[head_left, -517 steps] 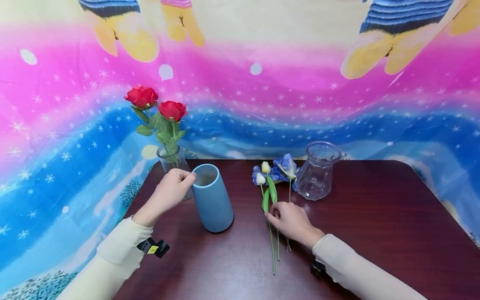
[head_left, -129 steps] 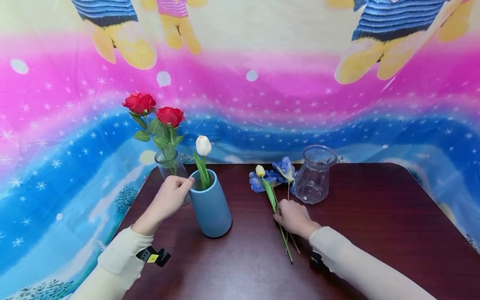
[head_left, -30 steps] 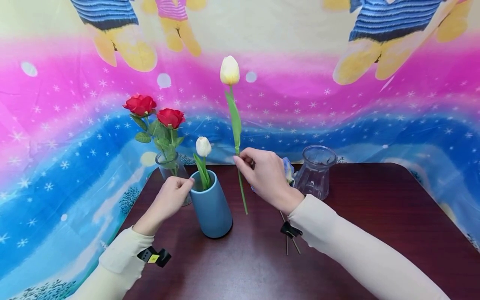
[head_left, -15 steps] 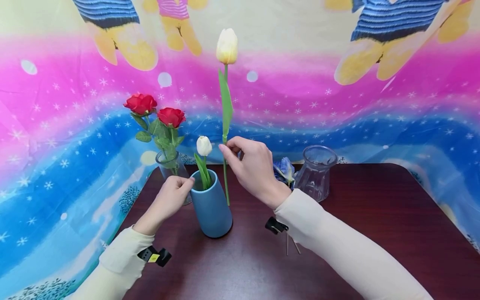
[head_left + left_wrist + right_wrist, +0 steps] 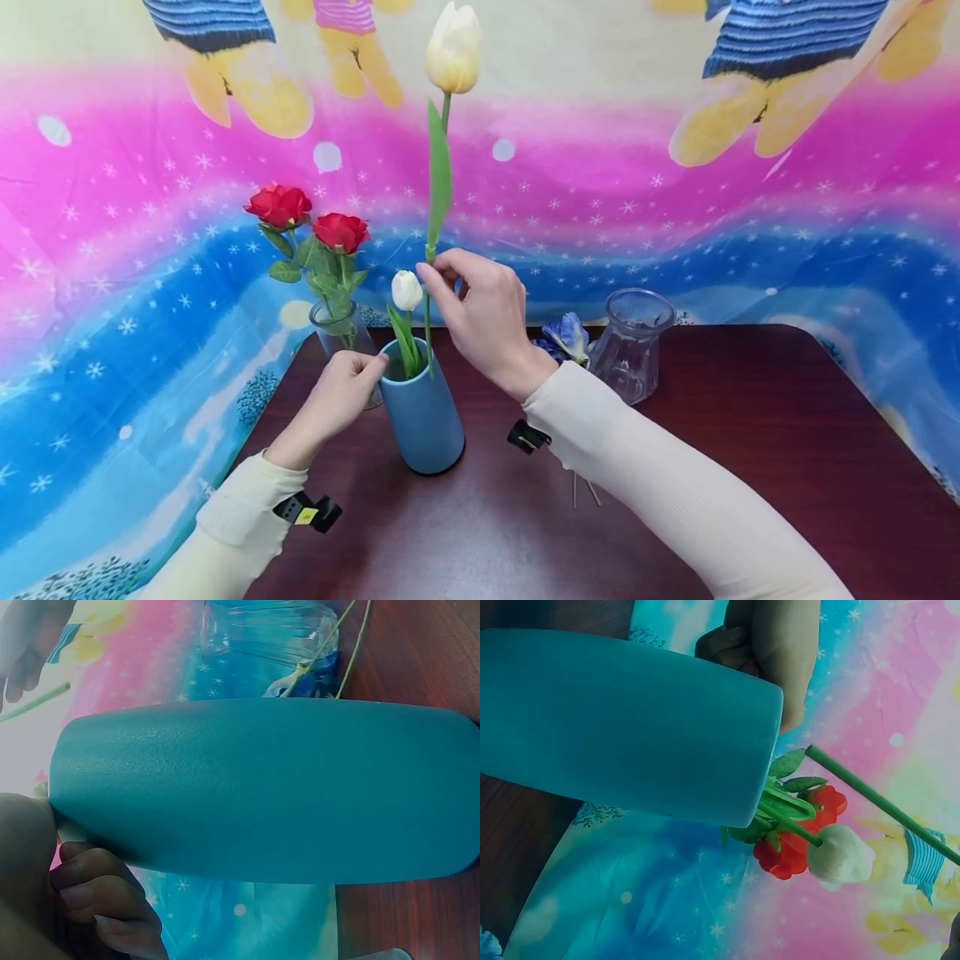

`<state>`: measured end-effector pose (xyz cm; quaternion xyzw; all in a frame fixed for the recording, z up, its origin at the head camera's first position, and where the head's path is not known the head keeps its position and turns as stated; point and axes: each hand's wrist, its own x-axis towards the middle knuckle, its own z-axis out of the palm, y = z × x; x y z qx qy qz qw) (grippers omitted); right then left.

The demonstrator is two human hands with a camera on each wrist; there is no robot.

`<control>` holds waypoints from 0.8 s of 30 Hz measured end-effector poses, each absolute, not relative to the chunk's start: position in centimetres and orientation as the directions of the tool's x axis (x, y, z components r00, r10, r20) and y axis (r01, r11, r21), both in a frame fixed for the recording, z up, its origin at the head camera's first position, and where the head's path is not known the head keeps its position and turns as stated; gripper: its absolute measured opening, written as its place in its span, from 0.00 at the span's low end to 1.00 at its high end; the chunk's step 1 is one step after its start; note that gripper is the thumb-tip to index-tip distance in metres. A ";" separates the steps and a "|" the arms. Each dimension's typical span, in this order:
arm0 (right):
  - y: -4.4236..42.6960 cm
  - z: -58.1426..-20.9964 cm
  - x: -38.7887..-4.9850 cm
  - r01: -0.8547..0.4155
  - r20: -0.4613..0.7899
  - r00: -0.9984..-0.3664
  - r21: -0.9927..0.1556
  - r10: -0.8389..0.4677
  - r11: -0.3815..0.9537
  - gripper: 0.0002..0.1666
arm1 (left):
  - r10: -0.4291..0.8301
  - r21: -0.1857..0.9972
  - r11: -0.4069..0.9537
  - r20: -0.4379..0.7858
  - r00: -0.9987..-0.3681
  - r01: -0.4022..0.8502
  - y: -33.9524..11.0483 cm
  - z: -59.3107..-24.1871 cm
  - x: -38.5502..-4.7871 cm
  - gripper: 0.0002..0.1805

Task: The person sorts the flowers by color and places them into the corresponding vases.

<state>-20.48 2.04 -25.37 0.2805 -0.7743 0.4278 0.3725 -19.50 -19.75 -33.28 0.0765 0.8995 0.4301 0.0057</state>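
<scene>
My left hand (image 5: 337,404) grips the rim of the upright blue vase (image 5: 423,421) on its left side; the left wrist view shows curled fingers (image 5: 112,900) at the vase's mouth. A white tulip (image 5: 407,291) stands in the vase. Between thumb and fingers my right hand (image 5: 483,317) pinches the stem of a pale yellow tulip (image 5: 453,50), held upright above the vase. In the right wrist view, the lower end of its green stem (image 5: 877,801) is outside the vase, beyond the mouth. The fingertips of my right hand barely show in that view.
Two red roses (image 5: 341,233) stand in a glass vase (image 5: 326,321) behind my left hand. Blue flowers (image 5: 566,336) lie beside an empty glass vase (image 5: 630,358) at the table's back, their stems partly under my right sleeve. A patterned cloth (image 5: 585,192) hangs behind the table (image 5: 750,433).
My right hand has lifted the yellow tulip from the table and carried it left and up, over the blue vase. My left hand stays at the rim. Earlier, the white tulip came into the vase.
</scene>
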 end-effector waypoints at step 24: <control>-0.1 -29.6 -20.3 -0.704 0.740 -0.652 -0.509 -0.166 0.496 0.08 | 0.142 0.768 0.625 0.065 -0.988 0.140 -19.7 -33.3 -19.5 0.30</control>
